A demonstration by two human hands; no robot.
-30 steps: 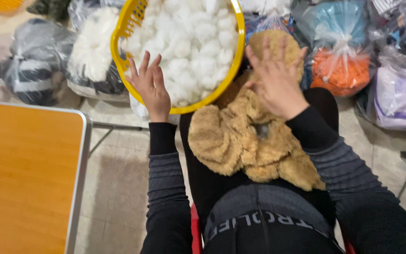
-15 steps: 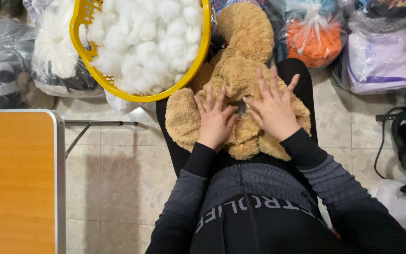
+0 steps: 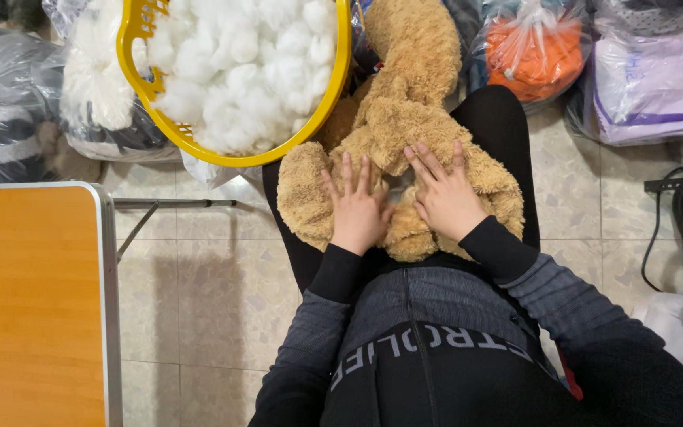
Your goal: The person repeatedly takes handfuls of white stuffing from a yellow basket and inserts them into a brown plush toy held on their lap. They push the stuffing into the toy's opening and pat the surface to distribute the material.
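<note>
From the head view, a tan plush bear lies on the person's lap, beside a yellow basket of white stuffing. The left hand and right hand press flat on it, fingers spread, flanking a small opening.

I am pressing my left hand and right hand into the bear, its tan plush shaggy, matt and soft-looking. The basket beside it is showing glossy yellow plastic, and the stuffing in it is looking white and fluffy. The worktop is gleaming smooth, wood-coloured, metal-edged. The bags are shining as thin crinkled plastic.
</note>
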